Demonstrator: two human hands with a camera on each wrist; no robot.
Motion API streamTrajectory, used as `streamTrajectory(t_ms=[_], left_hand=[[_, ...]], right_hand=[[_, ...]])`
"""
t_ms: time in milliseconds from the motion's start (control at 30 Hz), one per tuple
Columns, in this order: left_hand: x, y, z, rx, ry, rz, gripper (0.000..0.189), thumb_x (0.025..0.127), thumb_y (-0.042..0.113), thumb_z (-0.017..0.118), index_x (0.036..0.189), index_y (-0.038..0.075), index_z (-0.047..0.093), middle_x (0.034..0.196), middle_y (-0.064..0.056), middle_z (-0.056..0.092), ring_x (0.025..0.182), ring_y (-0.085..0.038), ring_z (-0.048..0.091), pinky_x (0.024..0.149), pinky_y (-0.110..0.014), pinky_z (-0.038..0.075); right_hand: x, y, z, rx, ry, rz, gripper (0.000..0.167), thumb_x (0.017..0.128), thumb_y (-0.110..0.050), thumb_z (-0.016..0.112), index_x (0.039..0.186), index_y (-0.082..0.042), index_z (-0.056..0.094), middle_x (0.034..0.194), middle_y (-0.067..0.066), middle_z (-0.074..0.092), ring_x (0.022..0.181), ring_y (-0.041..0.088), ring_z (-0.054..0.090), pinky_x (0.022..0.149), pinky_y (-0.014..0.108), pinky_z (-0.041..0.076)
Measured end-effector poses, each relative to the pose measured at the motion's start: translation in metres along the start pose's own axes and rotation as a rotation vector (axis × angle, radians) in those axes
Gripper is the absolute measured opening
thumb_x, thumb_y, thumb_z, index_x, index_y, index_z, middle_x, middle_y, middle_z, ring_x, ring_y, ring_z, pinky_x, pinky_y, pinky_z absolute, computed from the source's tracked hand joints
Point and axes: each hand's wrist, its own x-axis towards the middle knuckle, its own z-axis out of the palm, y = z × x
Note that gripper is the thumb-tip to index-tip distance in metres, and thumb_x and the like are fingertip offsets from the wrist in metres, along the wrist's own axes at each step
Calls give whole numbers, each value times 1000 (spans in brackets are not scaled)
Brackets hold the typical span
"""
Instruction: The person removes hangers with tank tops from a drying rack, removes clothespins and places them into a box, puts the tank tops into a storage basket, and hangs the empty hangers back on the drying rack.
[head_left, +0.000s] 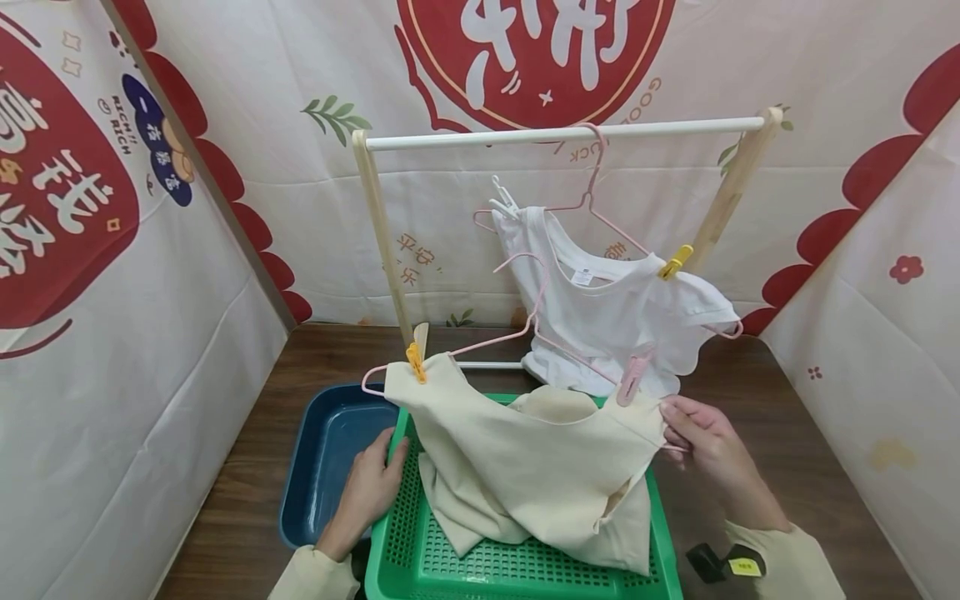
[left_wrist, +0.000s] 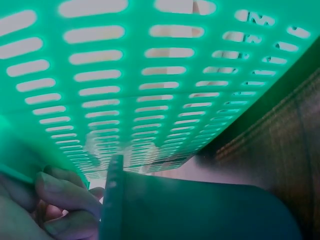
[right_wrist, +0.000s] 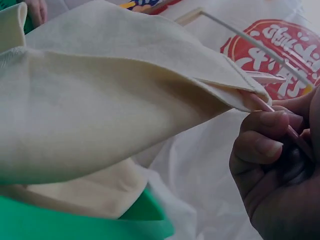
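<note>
"Where's the cream shirt (head_left: 528, 462)?"

"Over the green basket (head_left: 517, 562) — soft, matte cloth sagging in broad folds; a thin pink hanger (head_left: 533, 320) carries it, with a yellow clip (head_left: 415, 363) and a pink clip (head_left: 635, 375) at its shoulders."

"And the hands?"

"The right hand (head_left: 708, 442) has a narrow grip, fingers curled round the hanger's end; the left hand (head_left: 372, 479) holds the basket's rim — smooth plastic, slotted sides."

"What else?"

"A rumpled white shirt (head_left: 615, 308) on a second hanger (head_left: 588, 198) from a round white rail (head_left: 480, 138); a round-cornered blue tray (head_left: 330, 450) beside the basket on the wood-grained bench (head_left: 232, 475)."
</note>
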Motion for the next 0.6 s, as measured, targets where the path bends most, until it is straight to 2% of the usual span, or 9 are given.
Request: streamTrajectory(t_ms=[133,300,433,600], left_hand=[[1,0,0,0,-7,-8,33,106,30,48,130,11,58,67,0,50,50,-13,50,49,-28,45],[1,0,1,-4,-15,-19,34,106,31,48,131,11,57,66,-1,48,49,-13,50,48,-28,45],[1,1,1,-7,-18,-22,35,106,31,47,132,10,56,66,-1,49,50,-13,51,48,-28,45],[1,2,0,-7,-16,-18,33,106,28,48,132,10,56,67,-1,51,51,-13,52,49,-28,46]], right_hand=[[0,11,1,33,10,38,38,105,5,23,102,-6,58,63,10,33,50,27,30,43,40,22],[0,22,4,76,12,44,34,105,6,23,99,-2,55,63,10,30,49,27,27,42,41,19],[-2,28,4,75,33,69,33,106,4,24,98,-3,55,62,11,29,49,28,26,42,42,18],[-2,35,2,14,32,86,32,106,4,25,100,-3,56,62,11,31,48,29,27,41,41,20]])
